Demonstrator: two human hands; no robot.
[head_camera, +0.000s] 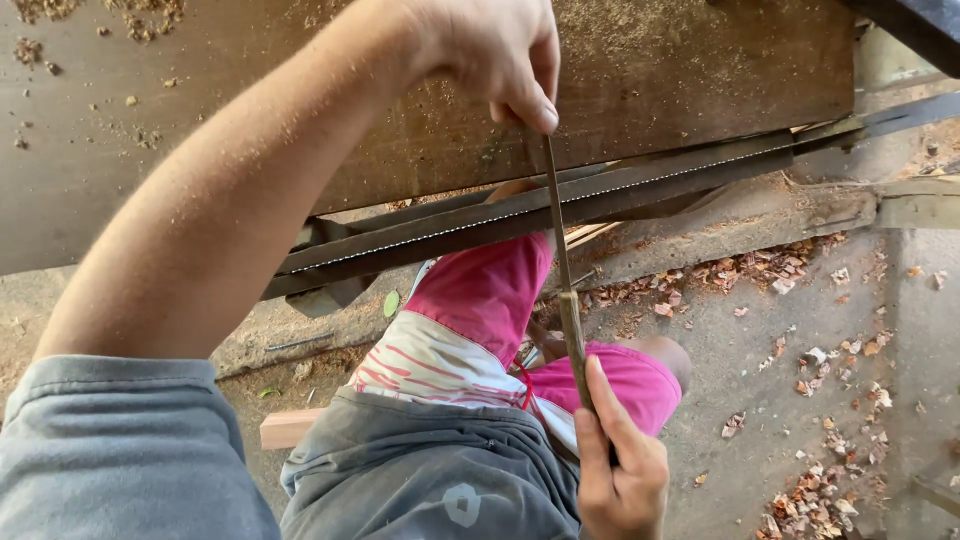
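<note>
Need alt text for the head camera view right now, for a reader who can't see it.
Two bare hands hold a thin file across a toothed saw blade clamped under a wooden bench: the left hand pinches the tip, the right hand grips the handle. Below are pink shorts and wood chips on the ground.

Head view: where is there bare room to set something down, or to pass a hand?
Bare wood on the plank right of the left hand; sawdust dots its left end. Bare ground between the wood-chip piles and the pink shorts. Crowded where the file, held by the right hand, crosses the saw blade.
</note>
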